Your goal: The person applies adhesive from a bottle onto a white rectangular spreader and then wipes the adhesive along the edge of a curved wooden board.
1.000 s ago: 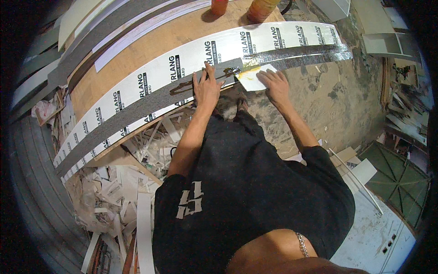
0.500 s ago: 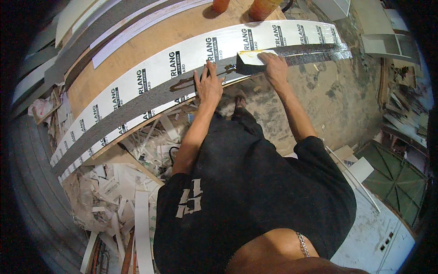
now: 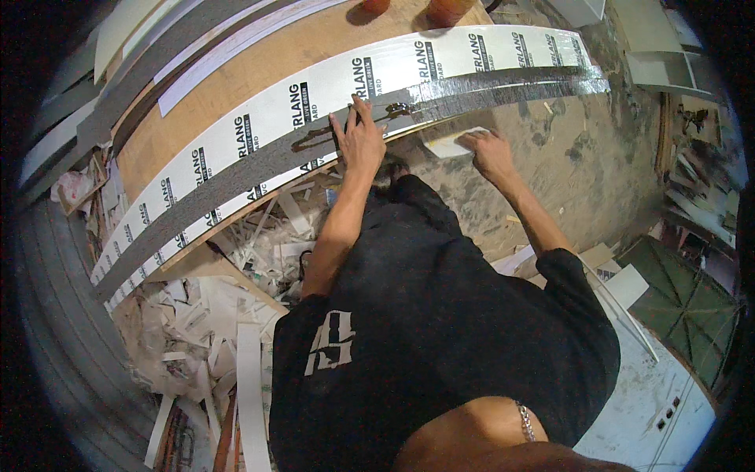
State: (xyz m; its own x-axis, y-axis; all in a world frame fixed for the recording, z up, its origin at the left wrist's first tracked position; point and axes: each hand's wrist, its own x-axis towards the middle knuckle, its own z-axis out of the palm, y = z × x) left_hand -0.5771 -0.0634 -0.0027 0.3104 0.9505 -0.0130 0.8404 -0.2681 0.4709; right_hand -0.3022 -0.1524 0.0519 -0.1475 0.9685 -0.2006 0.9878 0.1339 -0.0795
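Note:
A long dark grey strip [image 3: 236,173] lies along a white printed board [image 3: 330,93] on the bench. Its right part is glossy and wet-looking, with a dark brown liquid puddle [image 3: 399,108] near the middle and a thinner trail to the left. My left hand [image 3: 362,144] rests on the strip beside that trail, fingers spread, holding nothing. Off the board's near edge, my right hand [image 3: 491,154] pinches a flat white spreader piece [image 3: 452,145] with a yellowish stain. The spreader is apart from the strip, over the floor.
Two orange-brown containers [image 3: 450,11] stand at the bench's far edge. More grey and white strips [image 3: 224,59] lie at the far left. White offcuts [image 3: 197,330] heap up below the bench at the left. Shelving and scrap boards [image 3: 696,169] are at the right.
My right hand has lifted the spreader off the strip and brought it nearer and slightly right, uncovering the dark puddle. My left hand stays nearly in place.

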